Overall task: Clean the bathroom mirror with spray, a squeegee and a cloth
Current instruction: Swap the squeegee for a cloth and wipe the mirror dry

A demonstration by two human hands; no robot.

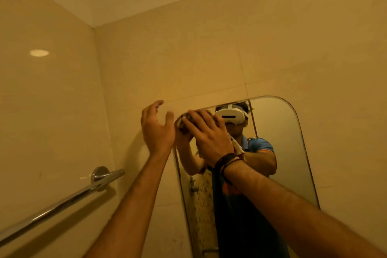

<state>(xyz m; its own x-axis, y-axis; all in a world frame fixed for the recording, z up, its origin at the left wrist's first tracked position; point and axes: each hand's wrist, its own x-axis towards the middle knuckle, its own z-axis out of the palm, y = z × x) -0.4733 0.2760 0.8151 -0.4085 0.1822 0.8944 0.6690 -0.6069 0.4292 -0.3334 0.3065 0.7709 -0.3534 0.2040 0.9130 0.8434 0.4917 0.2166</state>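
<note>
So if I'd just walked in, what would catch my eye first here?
Probably the two raised arms: the right hand presses a bunched cloth against the top left corner of the mirror, while the left hand hangs open beside it. Next, the mirror itself, which reflects the person, and the shiny rail on the left wall.

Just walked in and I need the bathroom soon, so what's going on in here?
A person is wiping the top left corner of the wall mirror. The right hand presses a bunched cloth flat against the glass there, while the left hand is raised open beside the corner, holding nothing. No spray bottle or squeegee is in view. A chrome towel bar runs along the wall on the left.
</note>
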